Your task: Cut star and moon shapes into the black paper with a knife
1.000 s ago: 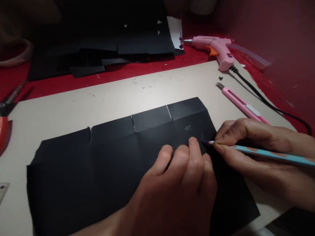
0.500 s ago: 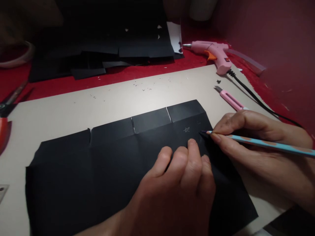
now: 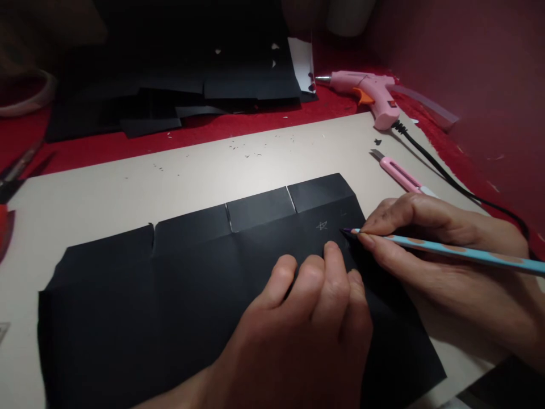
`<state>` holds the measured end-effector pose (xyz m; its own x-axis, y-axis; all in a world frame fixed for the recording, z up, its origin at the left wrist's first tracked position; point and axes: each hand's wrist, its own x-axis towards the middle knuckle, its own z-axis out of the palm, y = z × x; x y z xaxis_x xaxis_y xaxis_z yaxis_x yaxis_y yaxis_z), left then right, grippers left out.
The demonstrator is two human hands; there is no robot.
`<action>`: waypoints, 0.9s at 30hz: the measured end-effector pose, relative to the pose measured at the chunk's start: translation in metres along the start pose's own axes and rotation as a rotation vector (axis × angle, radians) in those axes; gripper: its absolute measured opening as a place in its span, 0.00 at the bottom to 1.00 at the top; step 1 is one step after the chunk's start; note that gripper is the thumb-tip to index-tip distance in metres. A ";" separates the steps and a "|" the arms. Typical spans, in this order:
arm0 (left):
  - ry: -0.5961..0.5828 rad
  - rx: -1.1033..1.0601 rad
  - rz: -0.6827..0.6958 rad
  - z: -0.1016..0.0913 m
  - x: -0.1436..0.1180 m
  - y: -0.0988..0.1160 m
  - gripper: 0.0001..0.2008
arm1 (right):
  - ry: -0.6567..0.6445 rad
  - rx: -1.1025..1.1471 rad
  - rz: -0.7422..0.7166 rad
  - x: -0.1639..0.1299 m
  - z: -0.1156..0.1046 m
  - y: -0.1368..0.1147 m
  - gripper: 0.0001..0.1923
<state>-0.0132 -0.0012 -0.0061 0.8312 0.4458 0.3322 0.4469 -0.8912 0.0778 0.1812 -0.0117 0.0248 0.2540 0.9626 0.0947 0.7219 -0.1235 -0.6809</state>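
A sheet of black card (image 3: 106, 318) with creases and slit flaps along its far edge lies on a pale board (image 3: 204, 165). My left hand (image 3: 310, 318) rests on the card, fingers bent and lying side by side, fingertips pressing its surface. In my right hand (image 3: 430, 244) a light blue pencil (image 3: 464, 250) with orange patches is pinched close to its dark tip. That tip is at the card's surface, just right of a small drawn star (image 3: 322, 226). Faint marks beside the star are partly hidden by the pencil and fingers.
A pink glue gun (image 3: 366, 91) with a black cord lies at the back right, near a pink craft knife (image 3: 400, 173) with its blade out. More black card (image 3: 251, 85) lies on the red cloth (image 3: 213, 125). Scissors (image 3: 12, 176) and a tape roll (image 3: 29, 96) are at left.
The pencil tip has moved slightly left, toward the star, along with my right hand. My left hand stays in place on the card.
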 end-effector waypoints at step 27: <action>-0.014 0.007 0.044 0.000 0.000 -0.003 0.21 | 0.003 -0.016 -0.007 0.000 -0.003 0.001 0.07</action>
<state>-0.0144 0.0015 -0.0062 0.8546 0.4073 0.3220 0.4120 -0.9094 0.0569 0.1837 -0.0125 0.0261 0.2507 0.9628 0.1011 0.7340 -0.1210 -0.6682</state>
